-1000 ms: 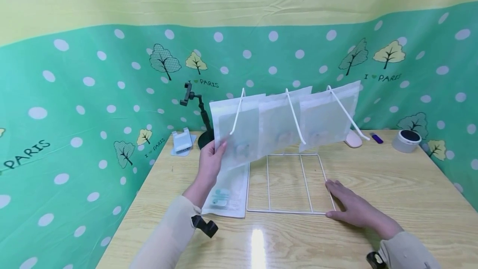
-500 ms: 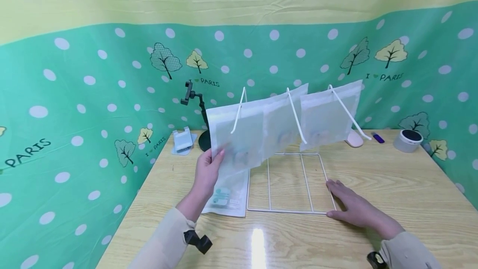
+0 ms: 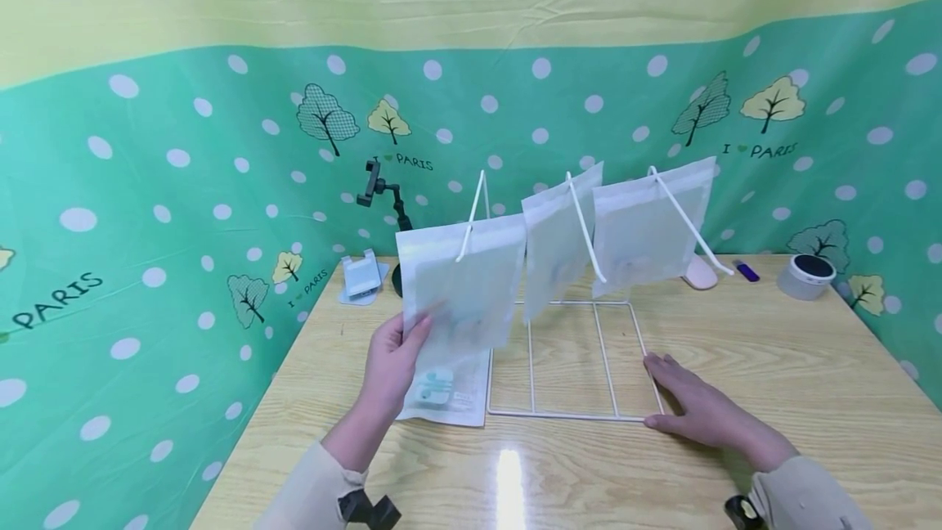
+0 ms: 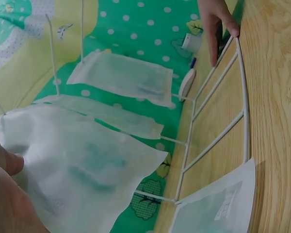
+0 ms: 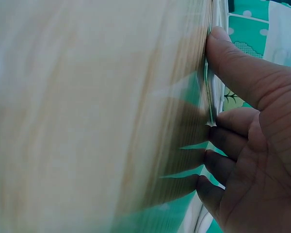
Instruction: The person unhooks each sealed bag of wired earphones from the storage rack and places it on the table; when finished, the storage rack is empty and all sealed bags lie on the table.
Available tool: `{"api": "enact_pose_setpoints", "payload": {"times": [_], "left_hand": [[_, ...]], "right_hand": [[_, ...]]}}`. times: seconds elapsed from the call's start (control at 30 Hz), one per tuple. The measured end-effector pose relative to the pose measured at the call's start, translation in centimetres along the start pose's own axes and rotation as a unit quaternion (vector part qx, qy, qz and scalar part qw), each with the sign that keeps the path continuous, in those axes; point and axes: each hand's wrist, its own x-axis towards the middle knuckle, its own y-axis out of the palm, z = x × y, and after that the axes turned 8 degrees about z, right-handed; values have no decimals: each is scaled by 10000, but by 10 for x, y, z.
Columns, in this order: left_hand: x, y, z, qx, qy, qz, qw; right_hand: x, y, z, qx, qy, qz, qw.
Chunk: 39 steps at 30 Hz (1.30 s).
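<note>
My left hand [image 3: 390, 358] pinches the left edge of a white translucent packet [image 3: 459, 293], thumb in front and fingers behind. This packet hangs from the left prong of a white wire rack [image 3: 562, 415]. The middle packet [image 3: 557, 244] hangs turned at an angle on its prong, and a right packet [image 3: 648, 227] hangs on the third. Bluish-green shapes show faintly through the held packet [image 4: 87, 150] in the left wrist view. My right hand [image 3: 695, 407] rests at the rack base's front right corner, fingertips down at the table.
Another packet [image 3: 449, 399] lies flat on the table by the base's left side. Behind stand a light blue bracket [image 3: 361, 276] and a black phone stand [image 3: 399, 203]. A pink mouse [image 3: 701, 272], a purple USB stick [image 3: 746, 271] and a white round device [image 3: 805, 280] sit at back right.
My left hand has moved down and left towards me, drawing the left packet forward on its prong. A gap now shows between it and the middle packet, which has turned. My right hand stays put.
</note>
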Motion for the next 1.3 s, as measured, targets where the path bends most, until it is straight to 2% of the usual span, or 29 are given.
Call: {"api": "enact_pose_setpoints", "payload": {"times": [0.37, 0.67, 0.83, 1.03, 1.17, 1.23, 1.3], "left_hand": [[-27, -8, -10, 28, -119, 112, 9999], [-46, -13, -17, 159, -17, 147, 9998], [-53, -20, -22, 186, 241, 145, 9994], [-54, -44, -30, -79, 891, 358, 9953], [-49, -70, -35, -544, 1363, 427, 9882], [-46, -85, -37, -873, 1596, 334, 9828], [-43, -101, -35, -1145, 1687, 107, 9789]], "right_hand": [[1, 0, 1, 14, 170, 117, 9998], [0, -1, 0, 23, 121, 45, 9999], [0, -1, 1, 46, 124, 51, 9999], [1, -1, 0, 98, 103, 129, 9998], [1, 0, -1, 75, 65, 98, 9999], [1, 0, -2, 57, 49, 74, 9999], [1, 0, -3, 48, 31, 56, 10000]]}}
